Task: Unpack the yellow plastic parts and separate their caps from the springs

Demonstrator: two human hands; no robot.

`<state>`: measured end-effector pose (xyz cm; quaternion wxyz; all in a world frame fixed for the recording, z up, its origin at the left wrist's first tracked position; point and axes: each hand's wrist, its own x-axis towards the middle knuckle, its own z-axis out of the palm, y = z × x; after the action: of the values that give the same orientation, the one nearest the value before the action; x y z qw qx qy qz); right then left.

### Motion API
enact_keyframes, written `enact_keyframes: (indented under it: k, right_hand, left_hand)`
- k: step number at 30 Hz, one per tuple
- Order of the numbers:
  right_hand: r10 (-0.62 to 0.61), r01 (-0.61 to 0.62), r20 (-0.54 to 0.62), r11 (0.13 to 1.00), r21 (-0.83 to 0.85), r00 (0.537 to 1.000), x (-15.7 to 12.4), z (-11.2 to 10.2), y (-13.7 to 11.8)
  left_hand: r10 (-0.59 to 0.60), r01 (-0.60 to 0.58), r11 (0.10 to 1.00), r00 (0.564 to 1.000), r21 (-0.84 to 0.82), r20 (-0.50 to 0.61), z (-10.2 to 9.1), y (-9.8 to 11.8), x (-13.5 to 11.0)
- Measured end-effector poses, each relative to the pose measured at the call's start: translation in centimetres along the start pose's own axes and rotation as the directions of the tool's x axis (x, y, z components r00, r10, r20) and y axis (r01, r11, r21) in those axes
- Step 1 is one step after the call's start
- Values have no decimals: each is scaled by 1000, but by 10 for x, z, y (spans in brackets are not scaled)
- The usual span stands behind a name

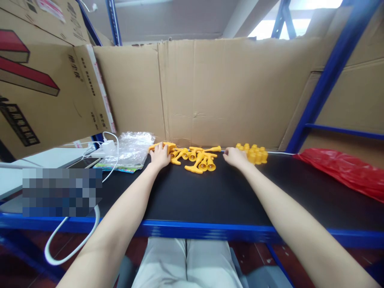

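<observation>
A loose pile of yellow T-shaped plastic pieces with hollow cone ends (196,162) lies on the black tabletop (207,200). At the pile's left end, my left hand (161,155) rests with its fingers spread over the pieces. My right hand (235,157) is just right of the pile, its fingers curled in. Whatever those fingers may hold is hidden. Right beside it stands a tight block of yellow cup-shaped pieces (257,155), partly covered by my hand and wrist.
Clear plastic wrap (132,148) and a white charger with cables (109,148) lie at left. A red plastic bag (339,168) lies at right. Behind the tabletop rises a cardboard wall (225,96); a printed carton (54,84) stands at left. The table has a blue front edge (207,231).
</observation>
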<state>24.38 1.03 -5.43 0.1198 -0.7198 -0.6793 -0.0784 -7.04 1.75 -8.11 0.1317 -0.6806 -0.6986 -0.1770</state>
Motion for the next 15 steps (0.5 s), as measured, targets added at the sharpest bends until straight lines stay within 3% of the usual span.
enact_keyframes:
  k: [8,15]
  right_hand:
    - [-126,128,120,992,-8,985,30,-3,-31]
    - [-188,182,183,982,50,965,70,17,-52]
  left_hand:
    - [-32,33,999,998,-17,60,-2,4,-1]
    - [-41,43,998,997,-37,70,-5,7,-3]
